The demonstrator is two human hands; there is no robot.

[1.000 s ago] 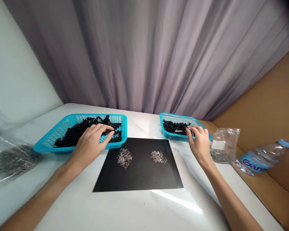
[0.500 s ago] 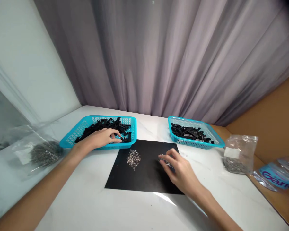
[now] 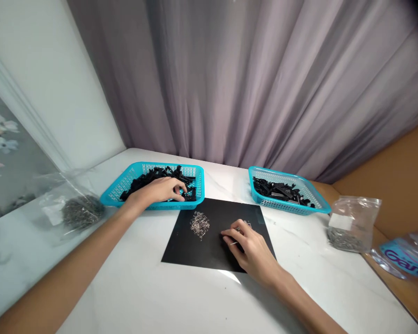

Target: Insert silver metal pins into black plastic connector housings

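Observation:
My left hand [image 3: 167, 189] reaches into the left blue basket [image 3: 151, 206], its thumb and index finger apart over the jumbled black plastic pieces [image 3: 149, 175]. Whether a fingertip touches a piece cannot be made out. On the black sheet [image 3: 191, 254], my right hand [image 3: 252, 248] has thumb and fingers pinched together, and a thin, shiny metal pin [image 3: 233, 243] shows beside the fingers. Partly behind that hand lies a small heap of metal bits [image 3: 245, 225]. A second heap of small metal pieces [image 3: 199, 224] spreads on the sheet's left half.
Another blue basket [image 3: 289, 210] holding black pieces stands at the back right. Clear bags of metal parts lie at far left [image 3: 81, 211] and right [image 3: 348, 234]. A plastic bottle [image 3: 404, 257] is at the right edge. A grey curtain [image 3: 209, 83] hangs behind the white table [image 3: 181, 297].
My right hand has shifted slightly left over the sheet, away from the right heap, and its fingers have closed. The left hand stays in the basket. The whole view has shifted a little.

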